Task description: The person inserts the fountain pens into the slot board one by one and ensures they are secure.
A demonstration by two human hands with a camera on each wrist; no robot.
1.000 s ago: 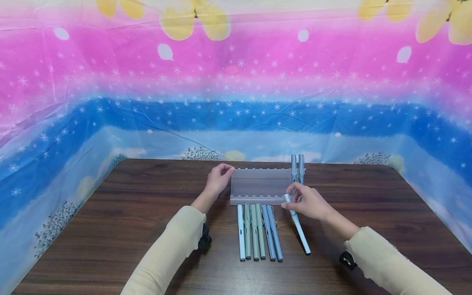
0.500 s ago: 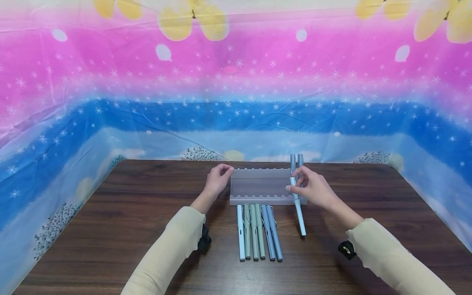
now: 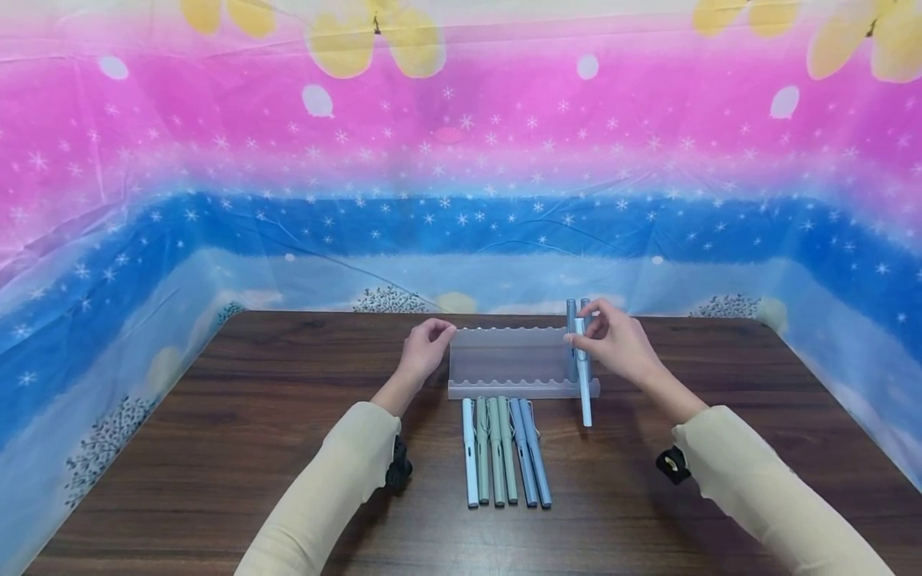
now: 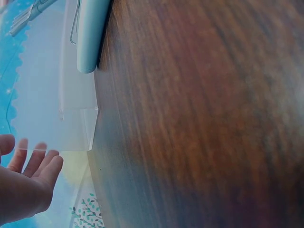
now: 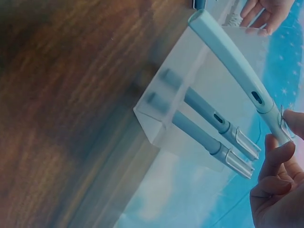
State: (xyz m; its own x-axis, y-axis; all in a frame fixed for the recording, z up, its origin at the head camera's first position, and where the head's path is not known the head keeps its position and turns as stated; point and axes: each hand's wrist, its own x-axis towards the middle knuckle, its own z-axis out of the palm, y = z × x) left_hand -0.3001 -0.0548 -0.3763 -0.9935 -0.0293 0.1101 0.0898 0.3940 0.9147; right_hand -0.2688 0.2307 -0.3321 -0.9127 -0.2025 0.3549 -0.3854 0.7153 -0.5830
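A frosted, clear pen stand [image 3: 508,356] with scalloped edges is on the table. My left hand [image 3: 428,349] pinches its upper left corner, thumb on one face and fingers behind the panel [image 4: 40,104]. My right hand [image 3: 621,342] pinches a pale blue pen [image 3: 585,394] near the clip end, its other end hanging down in front of the stand's right end. Two grey-blue pens [image 5: 206,110] stand in the right-hand slots, clips up. In the right wrist view the held pale pen [image 5: 232,59] is apart from them, tilted over the stand's front.
Before the stand, a row of pens lies on the brown wooden table [image 3: 288,384]: a pale blue pen [image 3: 471,456] at the left, several green pens [image 3: 499,456] and two darker blue pens [image 3: 529,456]. A patterned pink and blue cloth [image 3: 461,224] hangs behind the table.
My right hand has lifted the pale blue pen up and away from me, bringing it more upright before the stand's right end. My left hand stays at the stand's corner.
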